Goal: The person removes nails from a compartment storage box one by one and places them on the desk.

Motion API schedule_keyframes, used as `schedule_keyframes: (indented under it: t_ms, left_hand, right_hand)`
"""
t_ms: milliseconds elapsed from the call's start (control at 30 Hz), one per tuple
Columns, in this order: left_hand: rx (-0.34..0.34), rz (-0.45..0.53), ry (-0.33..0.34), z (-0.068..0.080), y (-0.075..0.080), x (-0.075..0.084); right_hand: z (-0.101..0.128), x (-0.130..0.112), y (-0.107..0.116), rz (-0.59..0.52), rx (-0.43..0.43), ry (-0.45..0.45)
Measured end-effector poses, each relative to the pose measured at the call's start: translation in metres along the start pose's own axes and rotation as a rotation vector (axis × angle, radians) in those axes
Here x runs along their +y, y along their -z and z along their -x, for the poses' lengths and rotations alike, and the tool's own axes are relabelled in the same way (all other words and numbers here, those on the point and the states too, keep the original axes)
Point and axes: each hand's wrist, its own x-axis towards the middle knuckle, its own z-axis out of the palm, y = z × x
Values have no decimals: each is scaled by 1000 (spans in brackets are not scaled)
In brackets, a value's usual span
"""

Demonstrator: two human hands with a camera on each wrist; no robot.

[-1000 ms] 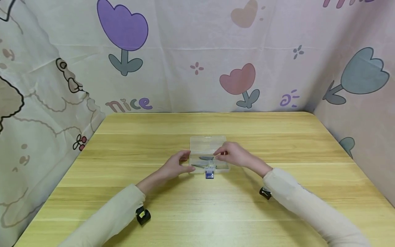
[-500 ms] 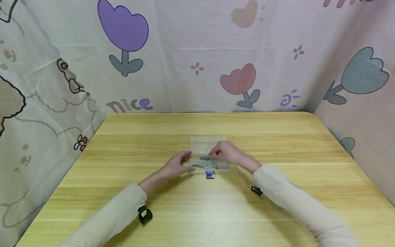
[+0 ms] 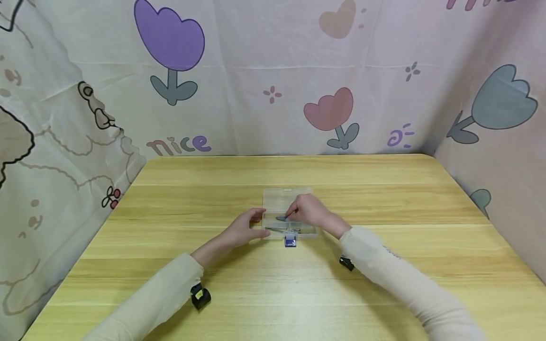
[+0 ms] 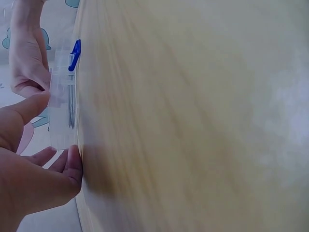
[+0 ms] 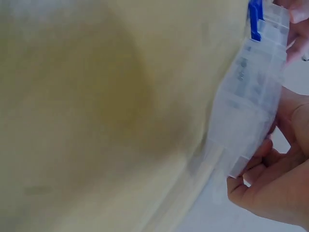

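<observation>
Box [image 3: 289, 219] of clear plastic sits mid-table [image 3: 384, 199], lid open. Your left hand [image 3: 241, 229] steadies its left end, fingers relaxed against it. Your right hand [image 3: 310, 210] reaches inside, fingertips pinched on a metal pin [image 3: 281, 218].

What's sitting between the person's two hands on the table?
In the head view, a small clear plastic box with a blue latch and grey metal pieces inside lies between the left hand and the right hand.
</observation>
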Motion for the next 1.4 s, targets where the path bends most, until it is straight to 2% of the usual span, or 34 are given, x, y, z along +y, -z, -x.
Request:
schedule_keyframes:
  t_ms: [167,367,767,1000,1400]
  left_hand:
    - [-19,10,-13,0,0,0]
    - [-17,11,-10,1,-1,0]
    - [-7,-4,-5,4,-1,2]
    - [-3,0,-4,2,-2,2]
    - [2,12,-12,4,-3,1]
  right_hand:
    - [0,-1,-4,-47,2,-55]
    - [0,-2,-6,-33,2,-81]
    - [-3,-3,-7,26,-13,-47]
    - [-5,-4,-4,21,-65,-69]
    - [-4,-4,-5,17,-84,-44]
